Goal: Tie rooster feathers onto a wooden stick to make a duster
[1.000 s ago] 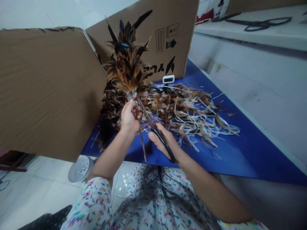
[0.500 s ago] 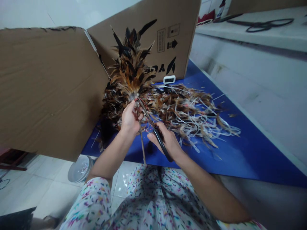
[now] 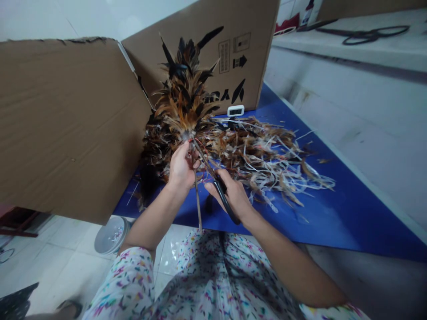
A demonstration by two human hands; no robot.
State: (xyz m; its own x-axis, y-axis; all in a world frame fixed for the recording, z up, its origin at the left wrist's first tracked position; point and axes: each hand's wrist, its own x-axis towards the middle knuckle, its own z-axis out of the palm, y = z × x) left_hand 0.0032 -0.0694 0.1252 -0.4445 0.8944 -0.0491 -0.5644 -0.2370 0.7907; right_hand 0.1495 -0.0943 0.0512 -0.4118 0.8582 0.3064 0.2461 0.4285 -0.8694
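A brown and black feather duster (image 3: 187, 98) points up and away, its thin stick (image 3: 198, 200) hanging toward my lap. My left hand (image 3: 183, 165) is wrapped round the base of the feathers. Scissors (image 3: 224, 199) with black handles are in my right hand (image 3: 233, 191), their blades reaching to the binding just below the feathers. A red strand (image 3: 201, 145) shows beside the blade tips. Whether the blades touch it, I cannot tell. Behind and right of my hands lies a heap of loose feathers with whitish strips (image 3: 283, 164).
Cardboard panels (image 3: 66, 129) stand at the left and back of the blue table (image 3: 333, 218). A small white device (image 3: 235, 110) rests by the cardboard. Another pair of scissors (image 3: 370, 34) lies on a ledge. Below left are a bucket (image 3: 111, 234) and a person's foot (image 3: 70, 306).
The feather duster has tilted slightly to the right. My hands and the scissors have barely moved. At the lower left, the other person's foot and dark clothing have shifted.
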